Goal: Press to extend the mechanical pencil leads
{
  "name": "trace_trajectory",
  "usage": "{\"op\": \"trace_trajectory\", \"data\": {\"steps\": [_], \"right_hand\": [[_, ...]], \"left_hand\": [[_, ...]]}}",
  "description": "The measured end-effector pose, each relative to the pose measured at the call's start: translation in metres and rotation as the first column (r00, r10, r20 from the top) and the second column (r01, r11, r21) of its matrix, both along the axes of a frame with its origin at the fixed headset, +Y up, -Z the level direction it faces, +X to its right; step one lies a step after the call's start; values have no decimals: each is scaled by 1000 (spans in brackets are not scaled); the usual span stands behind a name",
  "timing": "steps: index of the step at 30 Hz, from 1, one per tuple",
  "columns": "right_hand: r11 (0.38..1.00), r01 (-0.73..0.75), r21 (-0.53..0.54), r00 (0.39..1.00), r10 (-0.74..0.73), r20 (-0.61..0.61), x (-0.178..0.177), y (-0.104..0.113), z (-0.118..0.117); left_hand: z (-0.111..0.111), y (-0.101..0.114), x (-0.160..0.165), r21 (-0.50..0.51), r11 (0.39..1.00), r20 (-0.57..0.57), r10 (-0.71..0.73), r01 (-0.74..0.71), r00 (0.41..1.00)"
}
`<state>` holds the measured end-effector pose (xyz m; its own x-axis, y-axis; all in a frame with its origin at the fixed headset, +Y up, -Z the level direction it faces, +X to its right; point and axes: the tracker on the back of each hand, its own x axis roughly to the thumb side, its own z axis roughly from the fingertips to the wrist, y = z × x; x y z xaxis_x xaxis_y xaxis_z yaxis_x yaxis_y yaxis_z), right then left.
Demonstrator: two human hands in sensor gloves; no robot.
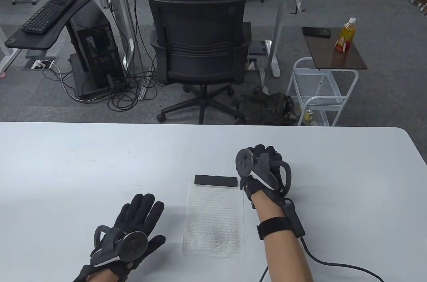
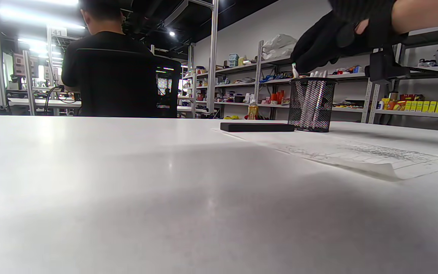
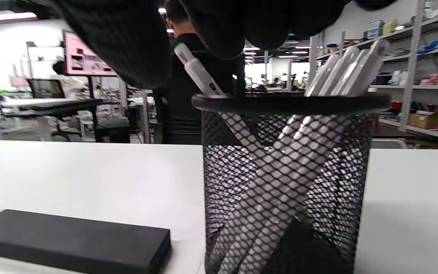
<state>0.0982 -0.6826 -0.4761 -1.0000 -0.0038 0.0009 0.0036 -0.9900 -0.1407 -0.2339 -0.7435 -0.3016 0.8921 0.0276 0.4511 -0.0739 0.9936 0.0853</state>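
The left hand (image 1: 128, 233) lies flat on the white tabletop (image 1: 83, 168) near the front edge, to the left of the paper. Its fingers are spread out and its grip is let go, holding nothing.

The right hand (image 1: 263, 170) is farther back, past the middle of the tabletop, just to the right of the paper's far end. It hangs over a black mesh cup (image 3: 285, 179). From above, the hand hides the cup. In the left wrist view the cup (image 2: 312, 104) stands upright on the tabletop, just behind the far right corner of the paper.

White mechanical pencils (image 3: 350, 68) stand in the cup. Most lean to the right side. One pencil (image 3: 198, 72) leans the other way, to the left, and its top pokes up to the gloved fingers (image 3: 219, 28). The fingers are right at its tip, but I cannot tell if the grip has closed on it or is only touching it.

A sheet of lined paper (image 1: 213, 222) lies in the middle of the tabletop, with grey pencil specks on its near half. A flat black block (image 1: 216, 181) rests across the far end of the paper, just left of the cup.
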Motion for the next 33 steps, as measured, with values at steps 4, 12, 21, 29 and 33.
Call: {"op": "trace_trajectory", "data": {"steps": [4,12,21,29,33], "right_hand": [[999,-49,-5,998,49,47,-3,-8,-10],[997,-61,53,998,60,30,-8,-11,-11],[982,-17,187,999,25,-43,-3,15,2],[928,24,372,982,48,-182,3,62,58],[870,105,482,972,14,-236,8,76,99]], "left_hand": [[-2,-2,-2,-14,1000,-10,-5,5,1000],[-3,-2,-4,-23,1000,-21,-8,7,1000],[-3,-2,-4,-46,999,-20,-6,5,1000],[-2,0,-7,-35,999,-30,9,-10,1000],[-1,1,-6,-25,1000,-30,15,-15,999]]}}
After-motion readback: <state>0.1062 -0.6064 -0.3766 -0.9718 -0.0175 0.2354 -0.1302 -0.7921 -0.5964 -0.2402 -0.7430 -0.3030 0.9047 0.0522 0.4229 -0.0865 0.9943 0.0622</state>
